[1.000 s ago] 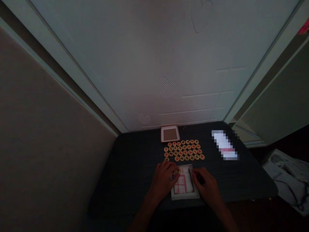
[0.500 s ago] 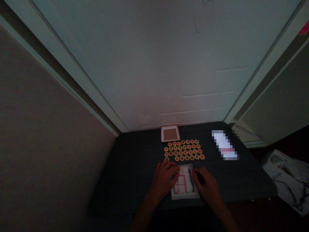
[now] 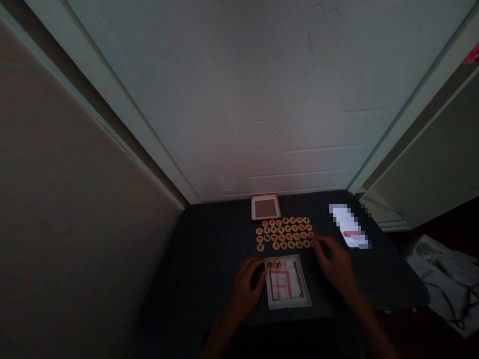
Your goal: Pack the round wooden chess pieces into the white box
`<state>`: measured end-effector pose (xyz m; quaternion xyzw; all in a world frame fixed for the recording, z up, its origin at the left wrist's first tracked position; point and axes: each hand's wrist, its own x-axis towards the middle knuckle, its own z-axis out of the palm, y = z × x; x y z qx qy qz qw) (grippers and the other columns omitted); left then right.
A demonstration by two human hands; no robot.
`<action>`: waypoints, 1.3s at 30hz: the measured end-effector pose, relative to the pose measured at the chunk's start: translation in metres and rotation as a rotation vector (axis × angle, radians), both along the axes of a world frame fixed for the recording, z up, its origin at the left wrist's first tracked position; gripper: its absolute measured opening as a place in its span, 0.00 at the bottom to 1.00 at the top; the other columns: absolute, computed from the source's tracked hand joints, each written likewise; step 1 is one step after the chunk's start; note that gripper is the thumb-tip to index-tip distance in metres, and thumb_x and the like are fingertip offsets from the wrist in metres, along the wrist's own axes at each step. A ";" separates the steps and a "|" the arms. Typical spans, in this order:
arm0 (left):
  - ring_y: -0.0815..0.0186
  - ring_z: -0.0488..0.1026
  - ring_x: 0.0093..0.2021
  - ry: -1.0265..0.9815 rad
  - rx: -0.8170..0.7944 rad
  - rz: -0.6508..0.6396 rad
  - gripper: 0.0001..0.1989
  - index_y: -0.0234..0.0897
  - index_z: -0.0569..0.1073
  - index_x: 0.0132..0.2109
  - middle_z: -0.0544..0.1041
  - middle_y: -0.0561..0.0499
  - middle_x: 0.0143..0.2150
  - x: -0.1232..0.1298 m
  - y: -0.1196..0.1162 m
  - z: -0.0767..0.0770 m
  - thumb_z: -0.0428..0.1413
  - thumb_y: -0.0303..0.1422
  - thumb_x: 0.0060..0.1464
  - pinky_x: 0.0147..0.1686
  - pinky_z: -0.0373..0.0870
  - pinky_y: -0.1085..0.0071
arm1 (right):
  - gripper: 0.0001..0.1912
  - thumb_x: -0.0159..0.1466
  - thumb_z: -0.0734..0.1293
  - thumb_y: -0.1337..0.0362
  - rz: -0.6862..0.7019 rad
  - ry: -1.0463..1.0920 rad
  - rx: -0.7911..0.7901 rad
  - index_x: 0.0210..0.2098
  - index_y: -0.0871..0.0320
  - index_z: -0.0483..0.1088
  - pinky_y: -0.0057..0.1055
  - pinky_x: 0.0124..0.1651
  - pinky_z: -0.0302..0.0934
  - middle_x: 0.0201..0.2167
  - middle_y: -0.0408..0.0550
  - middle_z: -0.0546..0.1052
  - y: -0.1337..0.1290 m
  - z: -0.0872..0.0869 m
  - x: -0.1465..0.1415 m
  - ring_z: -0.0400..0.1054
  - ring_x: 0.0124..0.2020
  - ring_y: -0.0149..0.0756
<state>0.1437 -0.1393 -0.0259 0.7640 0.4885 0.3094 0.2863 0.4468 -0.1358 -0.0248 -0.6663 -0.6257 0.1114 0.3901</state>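
Two round Chinese chess pieces (image 3: pixel 273 265) lie side by side in the top left of a shallow white box (image 3: pixel 307 294). My left hand (image 3: pixel 247 284) rests by that corner, thumb and fingers apart, fingertips touching the box edge beside the left piece. At the right end of the nearest row of Chinese chess pieces (image 3: pixel 291 245), my right hand (image 3: pixel 335 267) pinches thumb and forefinger together over the last piece, which the fingertips mostly hide. The laid-out pieces bear red or black characters and form several rows.
Behind the rows, against a white panel with heart patterns (image 3: pixel 265 135), lies a box lid (image 3: pixel 266 208) with a brown inside. A phone-like lit object, pixelated (image 3: pixel 348 224), lies on the dark table (image 3: pixel 209 249) at right. White items with cables (image 3: pixel 445 284) stand beyond the table's right edge.
My right hand has moved from the box's right edge up to the end of the nearest row. My left hand has drawn back left, uncovering two pieces in the box.
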 end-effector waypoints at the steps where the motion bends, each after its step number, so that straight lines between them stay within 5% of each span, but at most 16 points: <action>1: 0.58 0.74 0.56 -0.003 -0.002 0.001 0.13 0.44 0.73 0.57 0.77 0.47 0.55 -0.001 -0.001 -0.001 0.54 0.35 0.67 0.58 0.73 0.57 | 0.17 0.72 0.60 0.55 0.004 -0.027 0.009 0.51 0.55 0.75 0.41 0.49 0.69 0.47 0.53 0.81 0.011 0.002 0.007 0.75 0.46 0.44; 7: 0.57 0.73 0.59 0.007 0.032 -0.021 0.15 0.46 0.74 0.59 0.76 0.47 0.58 -0.002 -0.002 0.000 0.54 0.35 0.67 0.60 0.71 0.55 | 0.20 0.67 0.60 0.66 0.118 -0.138 -0.013 0.54 0.56 0.75 0.47 0.61 0.62 0.53 0.53 0.78 0.066 -0.002 0.031 0.70 0.57 0.46; 14: 0.57 0.72 0.60 0.047 0.028 -0.036 0.15 0.49 0.74 0.59 0.75 0.49 0.61 -0.005 -0.002 -0.003 0.54 0.35 0.68 0.64 0.67 0.51 | 0.27 0.58 0.59 0.75 0.128 -0.236 -0.062 0.53 0.59 0.77 0.47 0.63 0.62 0.55 0.55 0.78 0.080 -0.021 0.046 0.71 0.57 0.46; 32: 0.58 0.75 0.56 0.005 0.072 -0.010 0.13 0.48 0.77 0.56 0.78 0.49 0.56 -0.002 0.000 -0.001 0.56 0.34 0.66 0.58 0.73 0.56 | 0.17 0.67 0.64 0.55 0.011 -0.231 -0.115 0.49 0.56 0.79 0.45 0.52 0.68 0.47 0.54 0.82 0.081 -0.024 0.058 0.75 0.49 0.50; 39: 0.56 0.75 0.57 0.000 0.054 -0.033 0.13 0.48 0.77 0.55 0.78 0.47 0.57 -0.003 0.001 0.001 0.56 0.34 0.66 0.59 0.73 0.54 | 0.19 0.68 0.63 0.52 -0.040 -0.171 -0.067 0.49 0.55 0.77 0.46 0.54 0.67 0.48 0.54 0.81 0.068 -0.010 0.053 0.75 0.50 0.49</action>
